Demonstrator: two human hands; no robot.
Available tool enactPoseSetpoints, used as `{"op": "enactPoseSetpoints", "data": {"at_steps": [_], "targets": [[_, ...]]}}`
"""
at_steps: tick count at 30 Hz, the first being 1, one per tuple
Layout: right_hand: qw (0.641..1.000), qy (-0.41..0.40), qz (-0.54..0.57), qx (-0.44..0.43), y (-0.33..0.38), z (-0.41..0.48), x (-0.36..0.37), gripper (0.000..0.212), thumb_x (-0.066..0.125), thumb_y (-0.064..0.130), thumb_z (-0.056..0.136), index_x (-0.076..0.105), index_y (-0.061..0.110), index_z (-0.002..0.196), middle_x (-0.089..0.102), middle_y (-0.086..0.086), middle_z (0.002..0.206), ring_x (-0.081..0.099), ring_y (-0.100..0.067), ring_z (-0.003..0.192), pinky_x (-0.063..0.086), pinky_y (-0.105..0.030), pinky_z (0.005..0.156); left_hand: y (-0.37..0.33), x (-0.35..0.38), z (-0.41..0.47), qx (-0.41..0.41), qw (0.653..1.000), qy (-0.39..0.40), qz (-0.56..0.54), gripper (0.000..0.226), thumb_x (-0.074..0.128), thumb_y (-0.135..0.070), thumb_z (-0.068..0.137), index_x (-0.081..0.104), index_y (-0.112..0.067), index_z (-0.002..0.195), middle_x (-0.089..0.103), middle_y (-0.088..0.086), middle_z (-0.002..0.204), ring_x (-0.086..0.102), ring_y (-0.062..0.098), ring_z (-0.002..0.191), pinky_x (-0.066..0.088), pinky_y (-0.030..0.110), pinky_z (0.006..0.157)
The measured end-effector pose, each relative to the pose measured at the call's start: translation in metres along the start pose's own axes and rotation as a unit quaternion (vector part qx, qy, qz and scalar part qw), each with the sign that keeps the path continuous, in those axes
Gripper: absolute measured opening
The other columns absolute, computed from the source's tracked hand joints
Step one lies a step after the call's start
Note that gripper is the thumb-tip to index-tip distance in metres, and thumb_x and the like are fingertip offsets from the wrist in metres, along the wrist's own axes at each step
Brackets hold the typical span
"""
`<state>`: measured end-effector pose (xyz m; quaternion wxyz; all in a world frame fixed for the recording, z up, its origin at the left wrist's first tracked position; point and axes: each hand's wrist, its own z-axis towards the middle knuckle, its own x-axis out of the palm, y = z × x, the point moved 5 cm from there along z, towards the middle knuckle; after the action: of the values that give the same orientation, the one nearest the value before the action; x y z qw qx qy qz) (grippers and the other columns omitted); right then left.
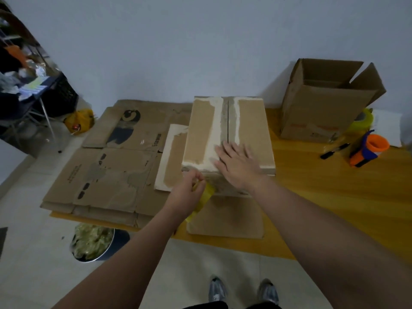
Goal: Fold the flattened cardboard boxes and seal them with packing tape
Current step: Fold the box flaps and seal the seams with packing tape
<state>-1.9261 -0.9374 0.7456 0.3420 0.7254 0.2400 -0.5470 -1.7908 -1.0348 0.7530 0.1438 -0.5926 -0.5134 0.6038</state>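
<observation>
A folded cardboard box [249, 121] stands on the wooden table [334, 192], its top flaps closed along a centre seam with pale torn strips. My right hand [238, 162] lies flat on the near part of the top. My left hand [188, 192] pinches a strip of yellow tape [204, 198] at the box's near front face. The tape hangs down past a lower flap [225, 216]. A stack of flattened boxes [107, 166] lies to the left.
An open box [323, 101] stands at the back right. Beside it are a yellow tape roll [363, 120], an orange and blue tape dispenser [367, 148] and a black marker [333, 150]. A bin [95, 244] sits on the floor under the table's left edge.
</observation>
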Motion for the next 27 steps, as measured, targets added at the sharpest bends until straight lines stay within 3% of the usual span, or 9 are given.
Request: {"op": "enactPoseSetpoints", "data": {"at_steps": [4,6,8,11,15,19,22,24,27], "targets": [[0.993,-0.059,-0.092,-0.055,0.002,-0.023,0.026,0.071,-0.003,0.054,0.097,0.022,0.019,0.153,0.022,-0.005,0.160,0.018,-0.023,0.148,0.011,-0.046,0.120,0.009,-0.002,0.004,-0.023,1.000,-0.016,-0.013,0.005,0.051,-0.029,0.097,0.053,-0.025,0.094,0.064,0.003,0.087,0.054,0.017,0.067,0.046,0.035,0.062],[0.981,-0.118,-0.133,-0.075,-0.002,-0.030,0.033,0.067,0.009,0.049,0.101,0.045,0.012,0.144,0.046,-0.010,0.147,0.042,-0.028,0.136,0.031,-0.049,0.113,0.012,-0.001,0.004,-0.025,0.999,-0.016,-0.032,0.005,0.052,-0.028,0.097,0.053,-0.027,0.092,0.063,0.002,0.088,0.052,0.014,0.066,0.044,0.030,0.060],[0.968,-0.187,-0.150,-0.076,-0.006,-0.030,0.035,0.051,0.027,0.034,0.099,0.053,0.011,0.137,0.055,-0.011,0.139,0.051,-0.029,0.128,0.037,-0.052,0.107,0.014,0.002,0.004,-0.021,0.999,-0.008,-0.042,0.005,0.053,-0.025,0.096,0.052,-0.026,0.092,0.058,-0.001,0.076,0.046,0.010,0.057,0.039,0.027,0.055],[0.945,-0.286,-0.140,-0.071,0.001,-0.029,0.041,0.049,0.034,0.013,0.090,0.053,0.009,0.135,0.056,-0.013,0.136,0.052,-0.033,0.125,0.038,-0.056,0.105,0.020,0.004,0.003,-0.025,0.998,-0.011,-0.054,0.006,0.053,-0.023,0.096,0.052,-0.025,0.091,0.044,-0.007,0.059,0.035,0.006,0.048,0.032,0.024,0.049],[0.909,-0.371,-0.183,-0.054,0.002,-0.030,0.062,0.044,0.038,0.014,0.095,0.043,0.011,0.138,0.048,-0.015,0.138,0.043,-0.032,0.124,0.036,-0.054,0.102,0.027,0.004,-0.001,-0.039,0.996,-0.024,-0.070,0.010,0.054,-0.023,0.096,0.051,-0.027,0.087,0.040,-0.009,0.054,0.032,0.005,0.045,0.030,0.022,0.047],[0.906,-0.373,-0.199,-0.037,0.002,-0.026,0.069,0.050,0.043,0.010,0.092,0.037,0.012,0.141,0.039,-0.015,0.139,0.038,-0.033,0.128,0.027,-0.055,0.108,0.023,0.001,-0.007,-0.038,0.993,-0.042,-0.102,0.009,0.053,-0.021,0.096,0.051,-0.024,0.088,0.040,-0.006,0.056,0.034,0.009,0.049,0.031,0.026,0.051],[0.946,-0.318,-0.044,-0.035,0.008,-0.036,0.055,0.055,0.052,0.016,0.091,0.036,0.013,0.143,0.042,-0.015,0.142,0.034,-0.031,0.134,0.017,-0.050,0.113,0.013,0.000,-0.016,-0.026,0.989,-0.056,-0.132,0.006,0.052,-0.021,0.096,0.052,-0.021,0.090,0.043,-0.001,0.061,0.037,0.013,0.054,0.034,0.031,0.055],[0.943,-0.299,0.144,-0.030,0.014,-0.055,0.038,0.049,0.046,0.034,0.095,0.043,0.014,0.139,0.049,-0.009,0.133,0.042,-0.023,0.125,0.030,-0.038,0.108,0.003,-0.003,-0.023,-0.010,0.985,-0.080,-0.153,0.006,0.051,-0.022,0.097,0.053,-0.022,0.091,0.047,0.001,0.068,0.041,0.014,0.060,0.037,0.034,0.060],[0.856,-0.161,0.492,-0.001,0.031,-0.080,0.029,0.062,0.049,0.053,0.086,0.038,0.022,0.139,0.055,0.000,0.108,0.054,-0.013,0.098,0.045,-0.026,0.085,-0.017,-0.005,-0.032,0.032,0.977,-0.114,-0.175,0.010,0.049,-0.022,0.098,0.052,-0.029,0.091,0.052,-0.001,0.091,0.049,0.013,0.074,0.042,0.027,0.067]]}}
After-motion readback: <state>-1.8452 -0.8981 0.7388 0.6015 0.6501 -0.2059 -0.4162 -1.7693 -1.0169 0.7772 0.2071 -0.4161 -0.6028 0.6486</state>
